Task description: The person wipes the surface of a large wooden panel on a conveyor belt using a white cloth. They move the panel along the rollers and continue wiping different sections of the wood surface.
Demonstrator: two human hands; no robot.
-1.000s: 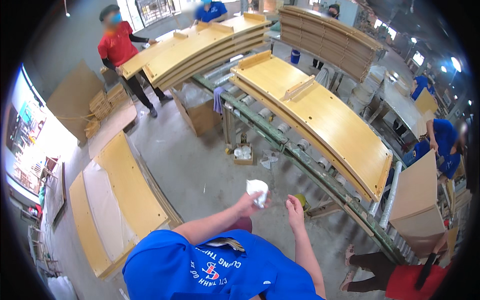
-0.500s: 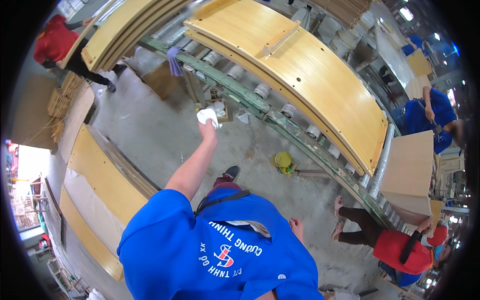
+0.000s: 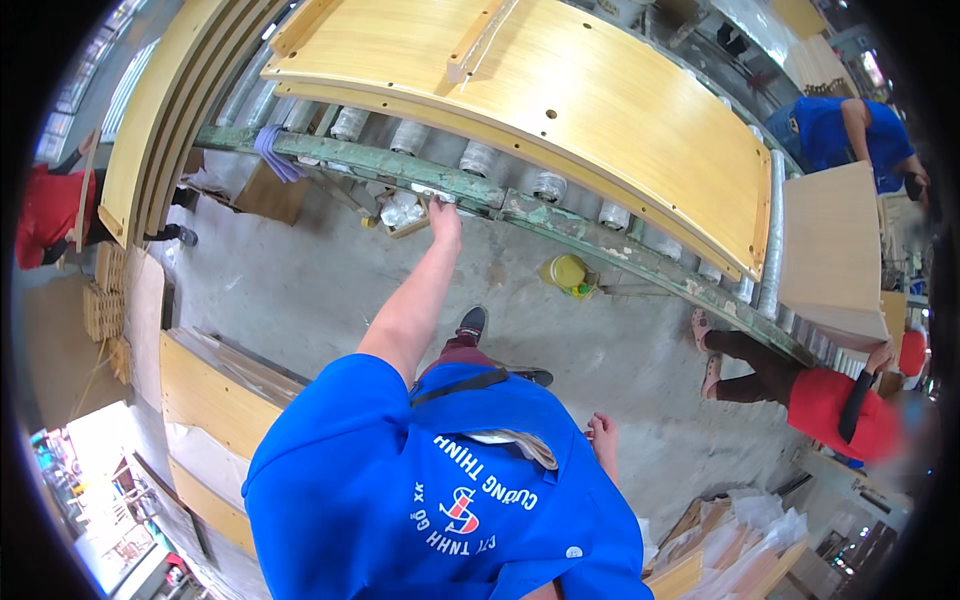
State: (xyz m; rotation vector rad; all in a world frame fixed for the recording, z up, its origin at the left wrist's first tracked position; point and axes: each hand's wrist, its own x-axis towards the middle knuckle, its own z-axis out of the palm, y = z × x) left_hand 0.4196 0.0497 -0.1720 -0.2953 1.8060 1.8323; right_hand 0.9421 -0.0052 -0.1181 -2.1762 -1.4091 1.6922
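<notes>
My left hand (image 3: 445, 222) reaches forward to the near green rail of a roller conveyor (image 3: 350, 160). Its fingers are closed on a white cloth (image 3: 432, 192), partly hidden, which lies against the rail. Above the rail, on the rollers, rests a stack of curved yellow wooden panels (image 3: 640, 140) with holes and a raised crosspiece. Low beside my body on the right hangs my right hand (image 3: 603, 440), its fingers loosely bent and apart, with nothing visible in it.
A purple cloth (image 3: 275, 155) hangs over the rail. A yellow bucket (image 3: 565, 271) and a box with white material (image 3: 403, 212) stand on the floor. More panels (image 3: 215, 390) lie behind at left. Co-workers in red (image 3: 840, 405) and blue (image 3: 850, 140) stand around the conveyor.
My left hand has moved forward with the white cloth to the conveyor rail. The conveyor and panels now appear nearer. The co-worker at right has shifted in view with a cardboard-coloured panel.
</notes>
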